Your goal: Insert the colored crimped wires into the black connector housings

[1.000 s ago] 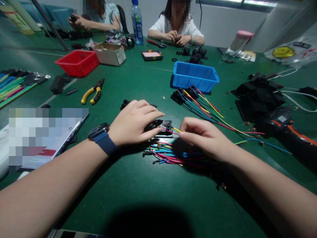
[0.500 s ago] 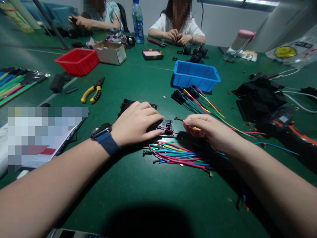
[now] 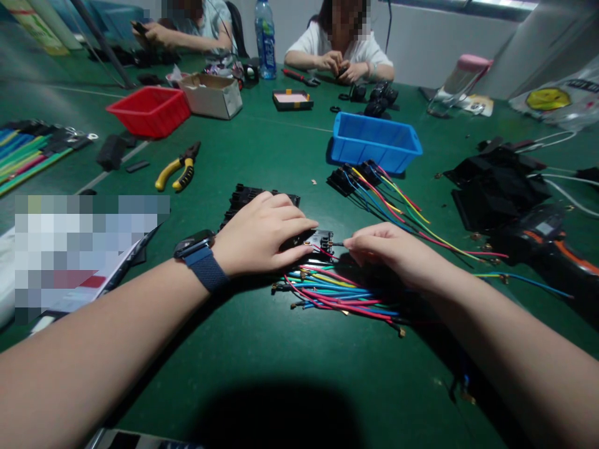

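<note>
At the middle of the green counter [image 3: 253, 149], the left hand [image 3: 259, 234] lies palm down over a black plastic housing [image 3: 324, 239], thumb and fingers half spread; whether they grip it underneath is hidden. The housing's right end shows past the fingertips, with a thin red wire [image 3: 322, 251] running from it. Just to the right, the right hand [image 3: 381, 248] has thumb and forefinger pinched on a thin wire with a dark-sleeved end [image 3: 337, 244], which points left at the housing; whether it is seated cannot be told. On the near side of both hands lies a loose bundle of red, blue, yellow and green wires [image 3: 337, 293]. Black ribbed plastic parts [image 3: 243, 198] sit just beyond the left hand. Farther right are black housings with coloured wires [image 3: 344, 179], before a blue plastic tray [image 3: 374, 149]; far left, yellow-and-black-handled pliers [image 3: 180, 169].
</note>
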The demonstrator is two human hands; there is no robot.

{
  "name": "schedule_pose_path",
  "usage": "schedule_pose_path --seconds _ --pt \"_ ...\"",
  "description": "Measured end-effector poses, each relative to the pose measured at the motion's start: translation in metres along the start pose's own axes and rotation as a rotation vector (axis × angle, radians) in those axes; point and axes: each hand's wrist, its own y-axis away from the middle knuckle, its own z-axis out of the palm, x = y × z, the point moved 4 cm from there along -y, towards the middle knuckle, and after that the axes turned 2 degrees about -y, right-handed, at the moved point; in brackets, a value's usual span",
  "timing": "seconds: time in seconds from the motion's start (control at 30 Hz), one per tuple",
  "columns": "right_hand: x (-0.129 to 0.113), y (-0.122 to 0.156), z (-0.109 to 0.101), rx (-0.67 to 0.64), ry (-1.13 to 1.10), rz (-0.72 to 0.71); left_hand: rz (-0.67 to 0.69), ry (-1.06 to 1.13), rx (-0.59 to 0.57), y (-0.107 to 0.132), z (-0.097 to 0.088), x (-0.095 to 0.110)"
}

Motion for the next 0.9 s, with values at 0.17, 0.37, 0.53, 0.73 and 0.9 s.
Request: schedule_pose_path --seconds 0.17,0.37,0.53,0.73,0.9 --pt "0.0009 -0.0011 0.0019 0.009 -0.01 0.011 0.004 0.019 0.013 0.0002 0.0001 -0.0003" --pt "0.0014 -0.0009 0.0033 0.003 -0.037 0.017 0.003 0.024 0.014 -0.0007 -0.0011 -0.0004" --pt "0.0002 -0.0002 0.0032 0.015 -0.005 0.016 0.008 0.026 0.01 -0.0004 -0.0016 0.0002" --pt "-0.0002 0.0004 0.004 0.003 0.007 0.038 0.01 0.023 0.008 -0.0001 -0.0017 0.0005" --pt "0.0005 -0.0001 0.0053 -0.004 -0.012 0.038 0.012 0.028 0.012 -0.0005 -0.0013 0.0003"
